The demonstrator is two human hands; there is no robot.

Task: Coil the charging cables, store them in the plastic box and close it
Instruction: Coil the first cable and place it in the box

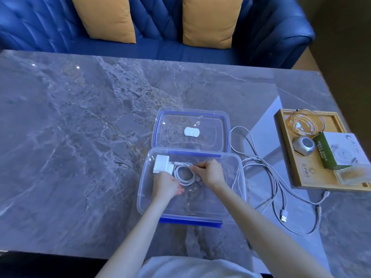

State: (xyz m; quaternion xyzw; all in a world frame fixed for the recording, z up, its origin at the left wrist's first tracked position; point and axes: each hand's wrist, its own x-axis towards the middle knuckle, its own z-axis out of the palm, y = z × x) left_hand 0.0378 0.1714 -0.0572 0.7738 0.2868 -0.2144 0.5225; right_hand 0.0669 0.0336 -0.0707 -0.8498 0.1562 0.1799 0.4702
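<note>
A clear plastic box (144, 189) with blue clips stands open on the grey marble table. Its clear lid (220, 125) lies flat just behind it. Inside the box lies a coiled white cable (185, 180) plugged into a white charger block (161, 163). Both my hands reach into the box. My left hand (166, 184) rests on the coil's left side by the charger. My right hand (210, 171) pinches the cable at the coil's upper right. To the right of the box, loose white cables (269, 173) sprawl uncoiled on the table, with a USB plug (283, 216) at the near end.
A wooden tray (309, 177) at the right edge holds a glass bowl (307, 122), a grey rounded device (303, 145) and a green-and-white carton (339, 151). Behind the table stands a blue sofa (160, 49) with two yellow cushions.
</note>
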